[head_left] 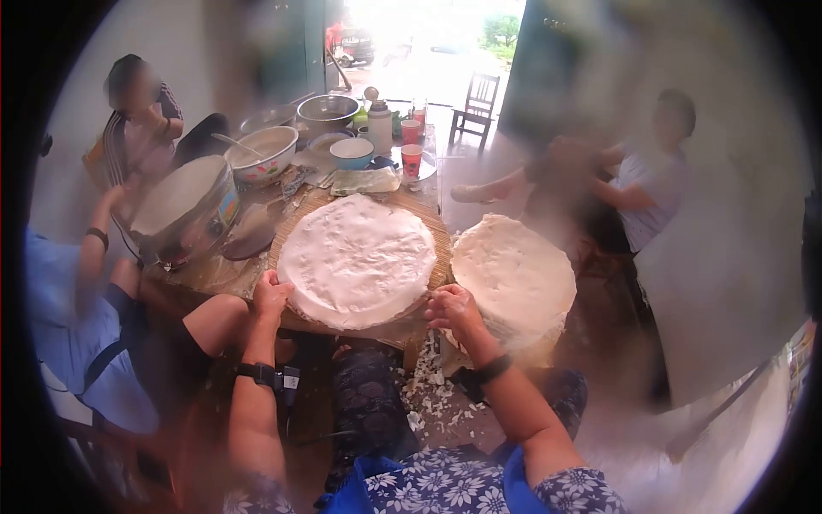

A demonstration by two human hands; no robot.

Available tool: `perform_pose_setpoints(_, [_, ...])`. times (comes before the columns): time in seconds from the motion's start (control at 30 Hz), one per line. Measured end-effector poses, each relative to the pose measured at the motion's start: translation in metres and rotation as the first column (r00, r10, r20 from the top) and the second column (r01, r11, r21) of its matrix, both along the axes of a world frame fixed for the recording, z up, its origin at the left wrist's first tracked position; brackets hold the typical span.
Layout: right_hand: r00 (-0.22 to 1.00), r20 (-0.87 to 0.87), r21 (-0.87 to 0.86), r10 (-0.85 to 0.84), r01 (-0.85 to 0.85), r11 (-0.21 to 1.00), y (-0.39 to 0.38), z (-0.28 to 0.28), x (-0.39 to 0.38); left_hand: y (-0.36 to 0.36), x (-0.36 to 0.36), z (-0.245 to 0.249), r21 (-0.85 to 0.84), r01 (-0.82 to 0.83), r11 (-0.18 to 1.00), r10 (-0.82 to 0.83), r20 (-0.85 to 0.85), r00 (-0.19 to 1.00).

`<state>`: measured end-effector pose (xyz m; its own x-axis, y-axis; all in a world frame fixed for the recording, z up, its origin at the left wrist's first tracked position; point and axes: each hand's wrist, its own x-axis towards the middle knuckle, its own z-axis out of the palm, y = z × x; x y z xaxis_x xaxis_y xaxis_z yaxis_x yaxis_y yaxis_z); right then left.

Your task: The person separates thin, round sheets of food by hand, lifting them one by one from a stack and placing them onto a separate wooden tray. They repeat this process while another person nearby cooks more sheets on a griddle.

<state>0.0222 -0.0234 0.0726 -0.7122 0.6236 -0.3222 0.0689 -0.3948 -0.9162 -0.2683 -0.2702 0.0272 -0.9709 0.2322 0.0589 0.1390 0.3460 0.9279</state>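
A large round white cake of dough (356,259) lies on a round woven tray (440,240) at the near edge of a wooden table (377,330). My left hand (271,295) grips the slab's near left rim. My right hand (454,310) holds its near right rim. A second thick white round slab (516,276) stands just right of the table, close to my right hand. White crumbs (428,390) litter the floor between my knees.
A big steel pot (184,210) stands on the table's left side. Bowls (264,154), a metal basin (327,110), cups (412,158) and a bottle (379,124) crowd the far end. A person in blue (77,325) sits left; two others sit at back left (137,116) and right (642,184).
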Motion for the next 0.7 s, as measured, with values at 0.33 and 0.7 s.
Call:
perform_pose_setpoints(0.33, [0.939, -0.008, 0.05, -0.343, 0.343, 0.938, 0.089, -0.017, 0.107, 0.059, 0.092, 0.096, 0.309, 0.231, 0.923, -0.245, 0.008, 0.969])
perform_pose_setpoints(0.7, [0.775, -0.125, 0.167, -0.62, 0.632, 0.757, 0.159, 0.0, 0.18, 0.189, 0.259, 0.057, 0.402, 0.696, 0.595, -0.804, 0.284, 0.523])
